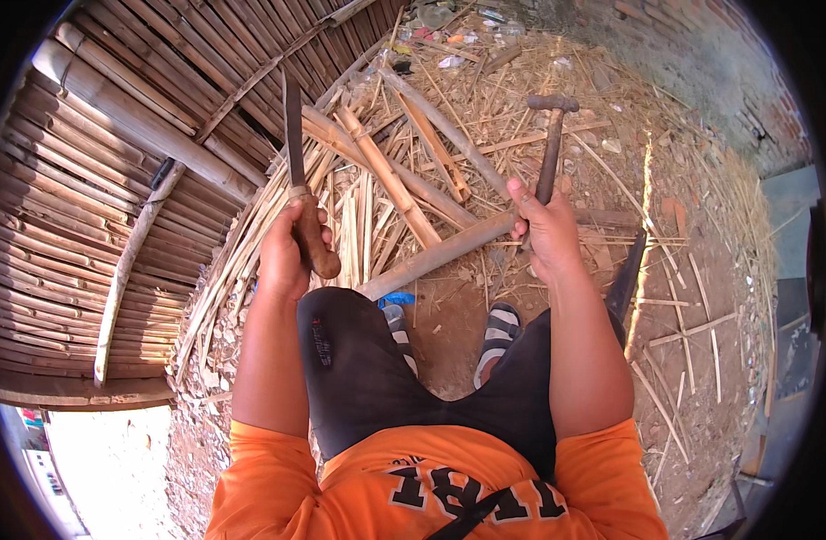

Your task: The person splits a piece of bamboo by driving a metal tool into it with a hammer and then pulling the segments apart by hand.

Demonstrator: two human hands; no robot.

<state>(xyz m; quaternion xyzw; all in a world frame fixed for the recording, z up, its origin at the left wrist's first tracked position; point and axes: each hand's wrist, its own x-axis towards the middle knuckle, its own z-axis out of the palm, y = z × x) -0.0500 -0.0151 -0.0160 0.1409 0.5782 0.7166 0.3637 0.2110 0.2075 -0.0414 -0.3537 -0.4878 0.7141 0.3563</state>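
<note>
My left hand (287, 247) is closed round the wooden handle of a large knife (294, 148), whose long dark blade points up and away from me. In my right hand (548, 229) is a hammer (552, 135), gripped by its dark handle with the metal head uppermost. Both tools are held up in front of my knees, apart from each other. Beyond them on the ground lie split bamboo pieces (390, 180) and a round bamboo pole (435, 258), which crosses between my hands.
A bamboo-slat wall (89, 252) rises at my left, with thin bamboo strips (242, 243) piled along its foot. A brick wall (701, 63) stands at the far right. Litter (453, 49) lies at the back. A blue scrap (396, 300) is near my sandals (498, 333).
</note>
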